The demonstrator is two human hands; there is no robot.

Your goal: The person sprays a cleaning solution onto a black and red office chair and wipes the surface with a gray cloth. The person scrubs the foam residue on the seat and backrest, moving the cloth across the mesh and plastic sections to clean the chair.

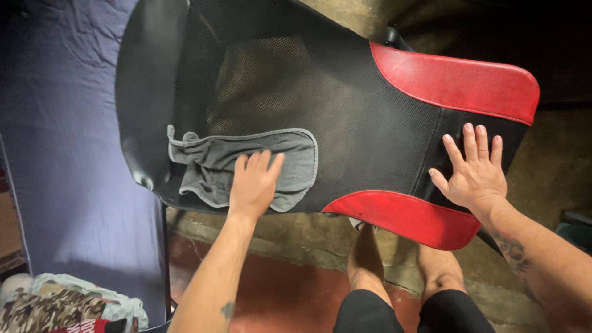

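A black mesh chair seat (345, 105) with red side panels (456, 77) lies tilted in front of me. My left hand (254, 183) presses flat on a grey cloth (213, 166) spread over the seat's near left part. My right hand (473, 171) rests flat, fingers apart, on the black fabric between the two red panels, at the seat's right end. The lower red panel (404, 216) runs along the near edge above my legs.
A bed with a dark blue sheet (61, 154) lies at the left. A pile of patterned clothes (61, 305) sits at the bottom left. My bare legs (370, 259) stand on a red and concrete floor (277, 283) below the seat.
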